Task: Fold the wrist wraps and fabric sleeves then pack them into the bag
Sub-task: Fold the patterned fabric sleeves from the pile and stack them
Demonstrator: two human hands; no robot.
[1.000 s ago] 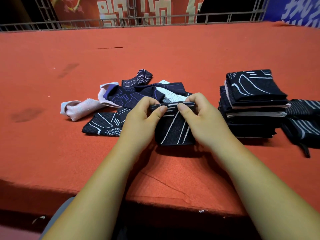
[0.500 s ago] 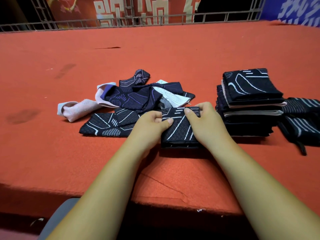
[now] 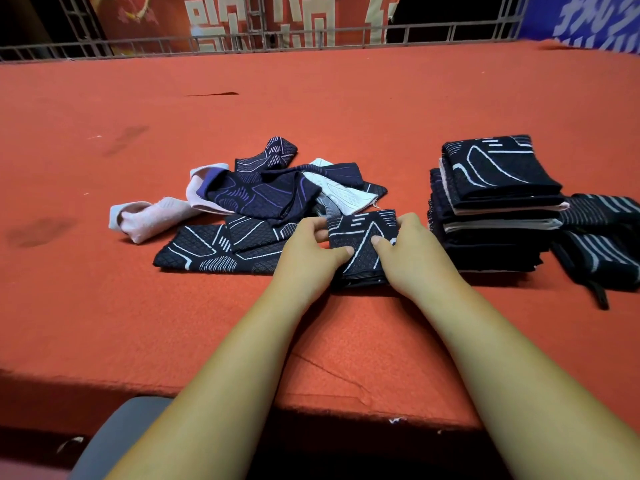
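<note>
A folded black sleeve with white lines lies on the red surface in front of me. My left hand grips its left side, thumb on top. My right hand grips its right side the same way. To the left lies a loose pile of unfolded sleeves, dark with purple or white patterns, plus a pale pink one and a flat black one. On the right stands a stack of folded sleeves. No bag is recognisable in view.
Dark striped wraps with a strap lie right of the stack. The red surface ends at a front edge near my elbows. A metal railing runs along the far side. A grey seat corner shows below.
The sleeve has been folded shorter and pressed down onto the surface. Both hands slid from its far edge to its sides, thumbs on top.
</note>
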